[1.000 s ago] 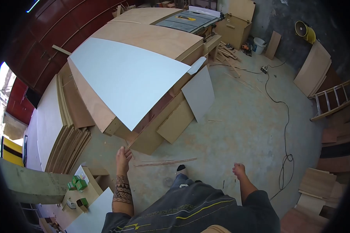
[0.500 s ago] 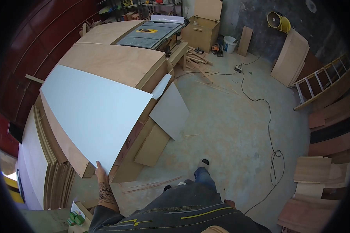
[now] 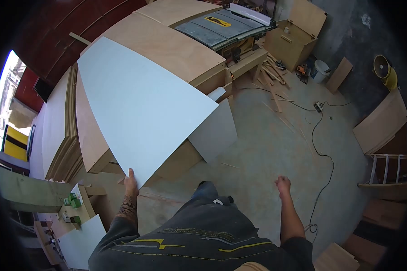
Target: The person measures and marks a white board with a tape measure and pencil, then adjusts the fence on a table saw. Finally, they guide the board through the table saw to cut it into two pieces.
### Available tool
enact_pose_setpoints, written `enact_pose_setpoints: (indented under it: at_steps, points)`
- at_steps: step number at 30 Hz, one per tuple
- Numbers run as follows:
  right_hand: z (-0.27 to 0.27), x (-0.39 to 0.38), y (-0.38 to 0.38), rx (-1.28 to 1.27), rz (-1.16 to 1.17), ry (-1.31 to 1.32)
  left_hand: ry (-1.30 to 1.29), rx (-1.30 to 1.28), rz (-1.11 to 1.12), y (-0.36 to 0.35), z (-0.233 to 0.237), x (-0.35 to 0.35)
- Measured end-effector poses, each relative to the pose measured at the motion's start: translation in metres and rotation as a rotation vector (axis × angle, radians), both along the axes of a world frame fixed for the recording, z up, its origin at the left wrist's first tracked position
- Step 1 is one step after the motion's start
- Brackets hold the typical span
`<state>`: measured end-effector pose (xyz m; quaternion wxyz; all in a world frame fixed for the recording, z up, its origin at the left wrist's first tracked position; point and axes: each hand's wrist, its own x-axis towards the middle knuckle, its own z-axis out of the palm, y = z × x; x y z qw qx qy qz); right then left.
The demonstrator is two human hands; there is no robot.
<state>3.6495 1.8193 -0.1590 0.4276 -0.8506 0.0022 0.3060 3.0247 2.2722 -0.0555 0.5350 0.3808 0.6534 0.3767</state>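
A large white sheet [image 3: 144, 108] lies across the wooden worktable [image 3: 167, 43], its near corner jutting past the table edge. My left hand [image 3: 130, 184] grips that corner, thumb on top and fingers hidden beneath. Out to the right, my right hand [image 3: 283, 186] hangs over the floor with its fingers curled in and nothing visible in them. Under the sheet's right edge, a grey-white panel [image 3: 215, 131] leans against the table's side. A small rolled white piece [image 3: 217, 93] pokes out just above that panel.
A table saw [image 3: 221, 27] is set into the far end of the worktable. Plywood sheets [image 3: 61, 135] stand stacked at the left. A black cable [image 3: 332, 174] snakes over the floor at right. Behind my left arm is a low bench [image 3: 88, 203] with small green boxes [image 3: 72, 200].
The white sheet has slid toward me, its near corner now farther beyond the table edge, still in my left hand. My right hand has come up into view. My view has turned left.
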Motion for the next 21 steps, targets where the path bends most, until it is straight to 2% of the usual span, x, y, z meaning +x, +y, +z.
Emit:
enact_pose_setpoints:
  at_steps: [2, 4, 6, 7, 9, 11, 16, 18, 21]
  points:
    - [0.039, 0.034, 0.102, 0.128, 0.187, 0.018, -0.002, 0.004, 0.036, -0.004, -0.005, 0.011]
    - [0.071, 0.037, 0.203, 0.225, 0.356, -0.002, -0.002, 0.004, 0.065, -0.008, -0.013, 0.018]
    - [0.094, 0.012, 0.29, 0.366, 0.509, 0.039, -0.039, 0.044, 0.107, -0.009, -0.021, 0.018]
    - [0.093, -0.002, 0.327, 0.355, 0.645, 0.038, -0.041, 0.038, 0.113, -0.007, -0.014, 0.025]
    - [0.118, -0.041, 0.387, 0.359, 0.729, 0.299, -0.066, 0.031, 0.137, -0.017, 0.001, 0.038]
    - [0.137, -0.077, 0.425, 0.271, 0.692, 0.526, -0.028, 0.012, 0.157, -0.021, -0.005, 0.034]
    - [0.145, -0.097, 0.457, 0.113, 0.633, 0.596, 0.119, -0.013, 0.239, -0.02, -0.001, 0.043]
    - [0.146, -0.091, 0.456, 0.083, 0.606, 0.64, 0.222, 0.061, 0.225, -0.02, 0.002, 0.049]
    - [0.141, -0.084, 0.464, 0.061, 0.668, 0.7, 0.22, -0.036, 0.26, -0.018, 0.004, 0.047]
